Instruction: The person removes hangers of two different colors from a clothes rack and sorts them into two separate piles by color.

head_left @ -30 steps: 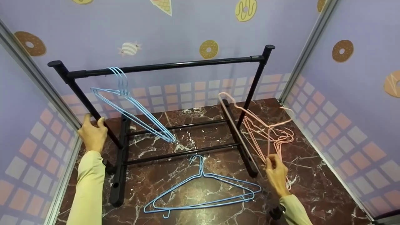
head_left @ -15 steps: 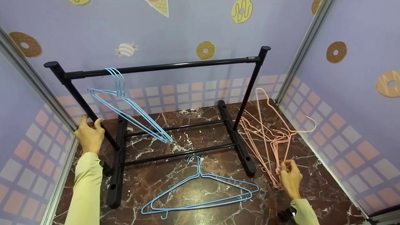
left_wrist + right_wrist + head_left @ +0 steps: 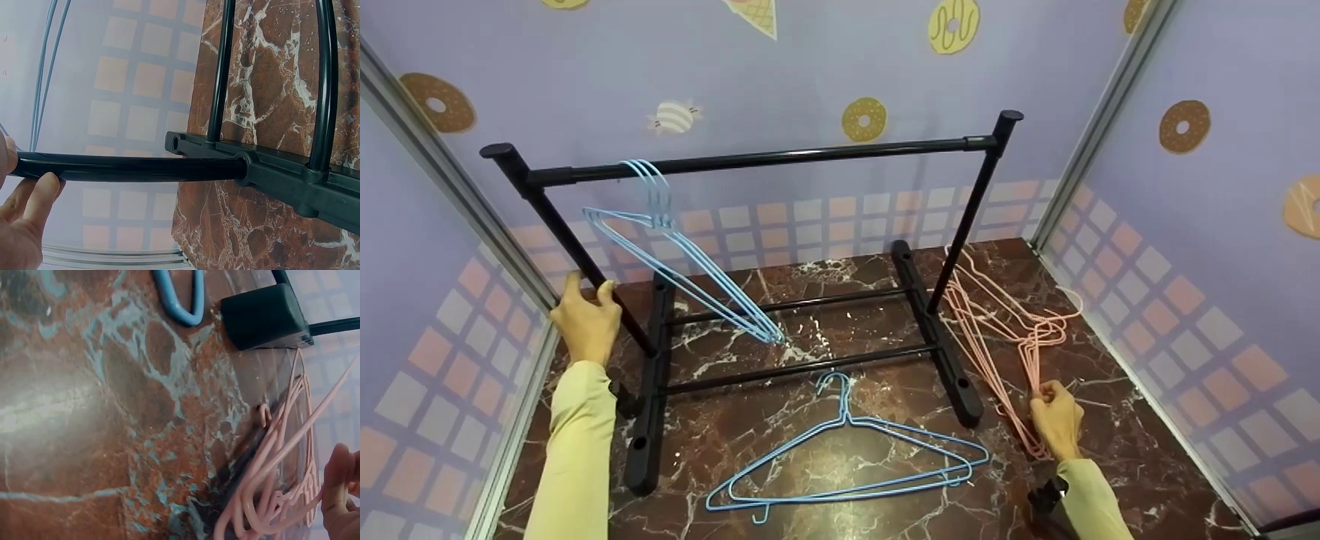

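Note:
My left hand (image 3: 589, 322) grips the left post (image 3: 566, 236) of a black clothes rack; in the left wrist view thumb and fingers lie around that post (image 3: 124, 169). At the right, my right hand (image 3: 1057, 420) pinches a pink wire hanger (image 3: 304, 429) by its lower end. It lies over a pile of pink hangers (image 3: 1030, 364) beside the rack's right foot, so the strands overlap. Three light-blue hangers (image 3: 724, 285) hang near the left end of the top bar (image 3: 810, 156).
Two blue hangers (image 3: 846, 421) lie overlapped on the brown marble-patterned surface (image 3: 780, 457) in front of the rack. Low crossbars (image 3: 802, 367) join the rack's feet. Purple walls (image 3: 780, 90) with painted sweets enclose the back and both sides.
My right hand moved right with the pink hanger, which swung clear of the rack's right foot and then came down onto the pile. My left hand stays on the post.

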Demonstrator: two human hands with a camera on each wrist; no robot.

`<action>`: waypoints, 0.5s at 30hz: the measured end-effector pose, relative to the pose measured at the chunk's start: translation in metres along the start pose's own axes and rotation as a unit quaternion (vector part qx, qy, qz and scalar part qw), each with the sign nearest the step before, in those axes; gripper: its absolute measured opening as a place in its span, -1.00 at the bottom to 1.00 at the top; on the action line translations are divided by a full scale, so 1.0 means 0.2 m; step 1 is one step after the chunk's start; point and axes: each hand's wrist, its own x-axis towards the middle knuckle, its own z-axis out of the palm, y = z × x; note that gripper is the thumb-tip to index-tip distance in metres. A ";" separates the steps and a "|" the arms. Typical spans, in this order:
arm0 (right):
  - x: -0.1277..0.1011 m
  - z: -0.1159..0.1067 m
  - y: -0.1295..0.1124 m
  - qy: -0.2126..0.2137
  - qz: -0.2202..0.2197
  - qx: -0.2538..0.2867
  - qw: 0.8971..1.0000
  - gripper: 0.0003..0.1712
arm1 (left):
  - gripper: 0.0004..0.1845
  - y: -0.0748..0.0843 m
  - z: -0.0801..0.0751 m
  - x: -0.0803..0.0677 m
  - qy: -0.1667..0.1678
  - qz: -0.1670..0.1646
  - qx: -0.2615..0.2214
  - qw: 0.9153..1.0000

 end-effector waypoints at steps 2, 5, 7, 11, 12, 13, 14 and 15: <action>0.00 0.01 0.01 0.002 -0.002 -0.012 1.000 -0.89 | -0.63 0.00 0.00 0.00 -0.002 0.000 -0.001 1.000; 0.01 0.01 0.03 -0.006 -0.002 -0.018 1.000 -0.88 | -0.63 0.01 0.00 0.00 -0.002 -0.002 0.001 1.000; 0.01 0.01 0.04 -0.013 0.002 -0.024 1.000 -0.88 | -0.63 0.00 0.00 0.00 -0.001 -0.002 0.004 1.000; 0.00 0.01 0.06 -0.025 0.015 -0.032 0.999 -0.84 | -0.62 0.00 0.00 0.00 -0.004 0.000 0.004 1.000; 0.00 0.02 0.06 -0.025 0.016 -0.032 0.999 -0.84 | -0.62 0.00 0.00 0.00 -0.005 0.000 0.005 1.000; 0.00 0.02 0.07 -0.025 0.015 -0.033 0.999 -0.84 | -0.62 0.00 0.01 0.00 -0.005 0.000 0.006 1.000; 0.00 0.02 0.07 -0.023 0.013 -0.032 0.999 -0.84 | -0.63 -0.01 0.00 0.00 -0.003 0.001 0.007 1.000; 0.00 0.03 0.07 -0.020 0.008 -0.032 0.999 -0.84 | -0.63 -0.01 0.00 0.00 -0.003 0.001 0.007 1.000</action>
